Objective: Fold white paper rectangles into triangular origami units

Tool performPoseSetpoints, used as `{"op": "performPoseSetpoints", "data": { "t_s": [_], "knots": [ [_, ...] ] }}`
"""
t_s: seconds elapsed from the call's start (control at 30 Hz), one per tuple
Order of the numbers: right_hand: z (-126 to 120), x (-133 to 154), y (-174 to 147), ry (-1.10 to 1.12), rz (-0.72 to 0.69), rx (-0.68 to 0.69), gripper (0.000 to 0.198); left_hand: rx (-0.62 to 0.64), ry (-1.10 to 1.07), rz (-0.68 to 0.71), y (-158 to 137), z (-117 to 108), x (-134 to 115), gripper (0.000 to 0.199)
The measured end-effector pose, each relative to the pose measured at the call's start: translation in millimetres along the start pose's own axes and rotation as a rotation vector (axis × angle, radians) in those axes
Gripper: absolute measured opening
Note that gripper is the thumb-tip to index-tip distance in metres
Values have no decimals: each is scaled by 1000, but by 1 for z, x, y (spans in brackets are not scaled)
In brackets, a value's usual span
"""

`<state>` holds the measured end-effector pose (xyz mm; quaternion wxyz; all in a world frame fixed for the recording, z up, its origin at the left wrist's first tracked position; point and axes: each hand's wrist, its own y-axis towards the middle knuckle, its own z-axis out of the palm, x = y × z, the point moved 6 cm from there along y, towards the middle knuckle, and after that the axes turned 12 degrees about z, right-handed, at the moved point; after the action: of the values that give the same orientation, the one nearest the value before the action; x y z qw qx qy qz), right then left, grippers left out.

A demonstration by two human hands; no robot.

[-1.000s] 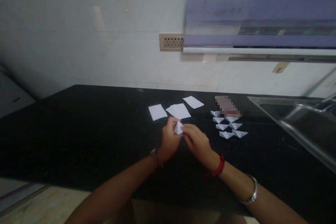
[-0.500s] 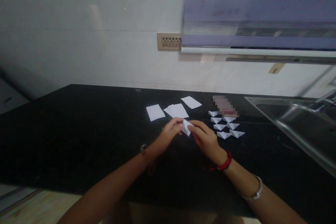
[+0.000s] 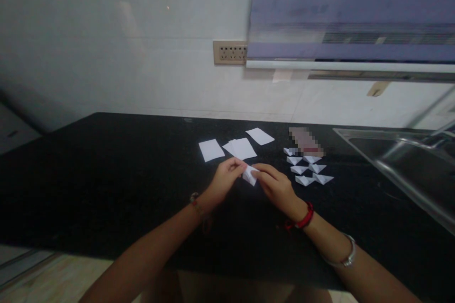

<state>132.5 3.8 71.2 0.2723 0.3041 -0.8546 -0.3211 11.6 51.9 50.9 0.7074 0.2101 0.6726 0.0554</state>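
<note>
Between my two hands is a small piece of folded white paper [image 3: 250, 176], held just above the dark countertop [image 3: 106, 175]. My left hand [image 3: 226, 179] pinches its upper left corner with thumb and forefinger. On the other side my right hand [image 3: 276, 187] grips the right edge, thumb on the near face; the fingers behind are partly hidden. Beyond my hands lie flat white sheets: one sheet [image 3: 212, 150] to the left, an overlapping stack [image 3: 243, 148] in the middle, and another sheet [image 3: 260, 136] farther back.
Several folded paper pieces [image 3: 299, 169] stand in two rows to the right, beside a blurred-out flat object [image 3: 306, 140]. A steel sink [image 3: 408, 175] with a tap is set into the counter at far right. A socket panel [image 3: 230, 53] and a purple striped blind [image 3: 337, 19] are behind.
My left fingers have shifted slightly on the folded paper, which now sits lower and at a different tilt. My right hand keeps its grip. The whole view has moved a little.
</note>
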Motion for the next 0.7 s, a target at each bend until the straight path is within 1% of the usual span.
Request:
{"op": "performPoseSetpoints", "data": {
  "t_s": [0.13, 0.3, 0.37, 0.57, 0.7],
  "knots": [
    [-2, -1, 2, 32, 50, -11, 24, 28, -71, -46, -1, 4, 5, 14],
    [-6, -12, 4, 72, 193, -91, 21, 80, -145, -103, -3, 8, 16, 24],
    [-6, -15, 5, 110, 241, -102, 21, 98, -161, -125, -4, 10, 18, 27],
    [-1, -16, 7, 228, 319, -39, 21, 56, -253, -267, -8, 9, 21, 18],
    [4, -25, 7, 363, 428, 12, 19, 34, -248, -292, -8, 5, 23, 17]
  ]
}}
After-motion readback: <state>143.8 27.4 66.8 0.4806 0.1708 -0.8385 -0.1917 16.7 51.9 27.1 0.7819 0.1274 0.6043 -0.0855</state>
